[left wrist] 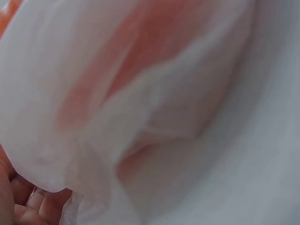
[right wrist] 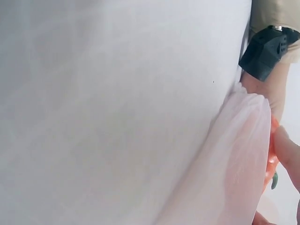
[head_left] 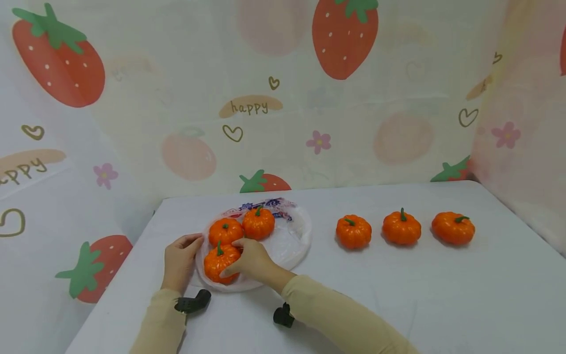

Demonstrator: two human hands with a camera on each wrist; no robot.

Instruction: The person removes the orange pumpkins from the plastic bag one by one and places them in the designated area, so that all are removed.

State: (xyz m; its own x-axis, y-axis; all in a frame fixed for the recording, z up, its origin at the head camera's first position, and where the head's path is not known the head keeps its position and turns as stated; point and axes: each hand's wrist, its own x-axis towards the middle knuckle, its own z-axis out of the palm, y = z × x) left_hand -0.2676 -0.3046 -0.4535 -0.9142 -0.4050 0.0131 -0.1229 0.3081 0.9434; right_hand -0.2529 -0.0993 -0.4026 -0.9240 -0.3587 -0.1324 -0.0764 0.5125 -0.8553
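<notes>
In the head view, a translucent white plastic bag [head_left: 295, 250] with red and blue print lies spread open at the table's left. Three small orange pumpkins with green stems are inside its mouth. My right hand [head_left: 255, 261] grips the nearest pumpkin [head_left: 214, 264], thumb on its near side and fingers at its far side. Behind it are a second pumpkin [head_left: 224, 233] and a third pumpkin [head_left: 259, 226]. At the bag's left rim my left hand [head_left: 180, 260] pinches the plastic; the left wrist view shows its curled fingers [left wrist: 44, 206] there. The right wrist view shows the gripped pumpkin [right wrist: 273, 161] partly behind the bag's wall.
To the right of the bag, three more pumpkins stand in a row: a left one [head_left: 353, 232], a middle one [head_left: 401, 228] and a right one [head_left: 453, 228]. A white cloth covers the table [head_left: 376, 290]. A strawberry-printed curtain [head_left: 283, 147] hangs behind and at the sides.
</notes>
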